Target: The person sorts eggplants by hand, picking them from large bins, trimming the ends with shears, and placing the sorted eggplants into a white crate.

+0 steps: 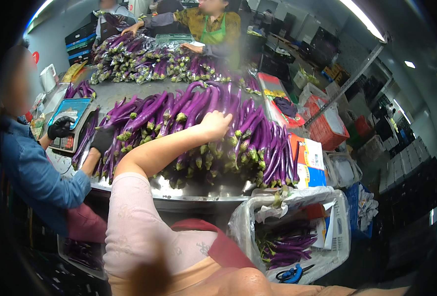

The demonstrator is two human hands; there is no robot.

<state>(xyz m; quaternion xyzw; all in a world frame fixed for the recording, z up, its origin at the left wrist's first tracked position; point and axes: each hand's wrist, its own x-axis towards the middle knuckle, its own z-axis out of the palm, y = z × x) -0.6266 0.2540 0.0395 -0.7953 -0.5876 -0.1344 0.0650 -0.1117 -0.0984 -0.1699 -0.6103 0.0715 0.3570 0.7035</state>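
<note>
My left hand [217, 125], at the end of a pale pink sleeve, lies over the middle of a large heap of long purple eggplants [155, 111]. Its fingers are curled among them; whether they grip one is hidden. My right hand is out of view; only part of that arm [314, 289] crosses the bottom edge. The eggplants lie on a metal table [126, 88], many with their green stem ends towards me. Below the table's right front stands a white plastic basket [338, 236], lined with clear film, with loose eggplants [288, 244] inside. Blue-handled scissors [294, 274] rest at its near side.
At left, a co-worker's black-gloved hands [102, 142] are beside a scale [65, 142] with a blue tray [70, 111]. Across the table, another person in a green apron [214, 29] reaches over bagged eggplants [129, 59]. Printed sheets [312, 159] and a red crate [325, 122] lie right.
</note>
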